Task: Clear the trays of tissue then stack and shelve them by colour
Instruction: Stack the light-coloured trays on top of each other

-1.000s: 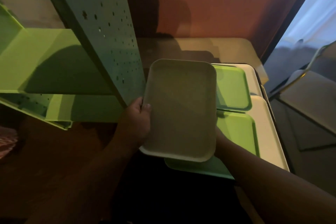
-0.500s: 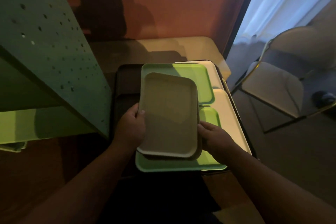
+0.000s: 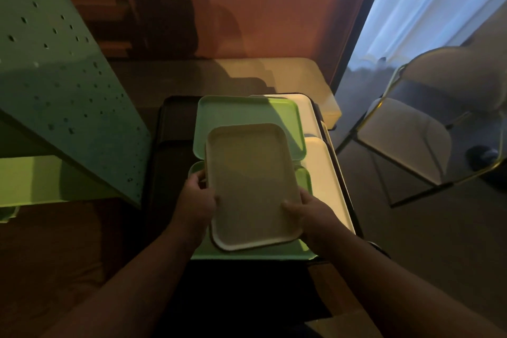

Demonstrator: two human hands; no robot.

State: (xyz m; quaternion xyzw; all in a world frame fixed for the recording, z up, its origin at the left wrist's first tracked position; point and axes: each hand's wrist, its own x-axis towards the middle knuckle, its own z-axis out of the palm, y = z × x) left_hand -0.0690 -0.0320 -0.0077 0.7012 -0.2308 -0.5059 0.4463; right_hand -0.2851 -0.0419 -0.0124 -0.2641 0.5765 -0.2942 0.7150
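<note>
A beige tray (image 3: pixel 251 186) with nothing in it is held between both hands over the tray pile. My left hand (image 3: pixel 196 197) grips its left edge and my right hand (image 3: pixel 307 212) grips its right edge near the front corner. A darker tray seems to sit right under it. Beneath lie two green trays: a far green tray (image 3: pixel 247 115) and a near green tray (image 3: pixel 255 255). White trays (image 3: pixel 326 173) show along the right side. No tissue is visible.
A green perforated shelf unit (image 3: pixel 63 85) stands at the left, with a lit green shelf (image 3: pixel 35 181) below. Dark trays (image 3: pixel 175 118) lie under the pile. A folding chair (image 3: pixel 406 140) and a curtain are at the right; an orange wall is behind.
The beige tray has come down from beside the shelf to sit low over the near green tray. My right hand moved out from under it to grip its right edge. The view swung right.
</note>
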